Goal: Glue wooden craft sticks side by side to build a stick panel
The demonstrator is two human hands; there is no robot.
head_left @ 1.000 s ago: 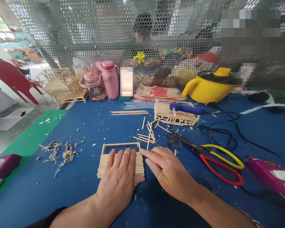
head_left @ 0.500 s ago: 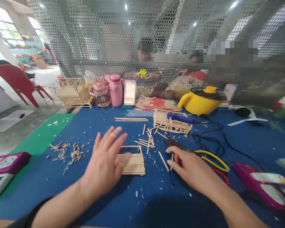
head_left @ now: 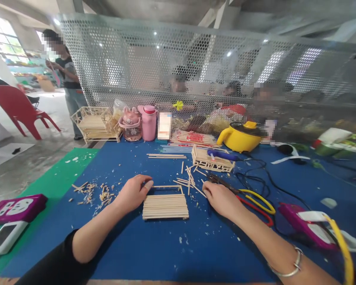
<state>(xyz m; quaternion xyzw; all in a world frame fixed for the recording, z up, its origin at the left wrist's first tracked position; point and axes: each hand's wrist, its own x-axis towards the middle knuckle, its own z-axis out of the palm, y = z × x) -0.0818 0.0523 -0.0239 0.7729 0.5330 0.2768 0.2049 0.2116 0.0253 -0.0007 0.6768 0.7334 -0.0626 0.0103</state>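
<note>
A small panel of wooden sticks [head_left: 165, 206] lies on the blue tabletop, with an open frame of thinner sticks along its far side. My left hand [head_left: 134, 192] is closed at the panel's far left corner, thumb and fingers pinched around the frame's end. To the right, my right hand [head_left: 221, 196] is closed with its fingertips down near the table. A short wooden stick pokes out at those fingertips, mostly hidden. Loose cut sticks [head_left: 190, 178] lie between the hands. Pliers with red and yellow handles [head_left: 256, 201] rest beside my right hand.
A stick-built tray [head_left: 215, 159] bears a blue glue gun [head_left: 224, 154], its cord trailing right. Behind stand a yellow pot [head_left: 241, 138], pink bottle [head_left: 148, 124] and larger stick model [head_left: 96, 124]. Stick scraps [head_left: 90, 192] lie left. A perforated screen [head_left: 136, 63] closes the back.
My left hand has come down from over the panel to its far left corner and closed. My right hand has shifted slightly left and up. The view has tilted; a standing person shows at left.
</note>
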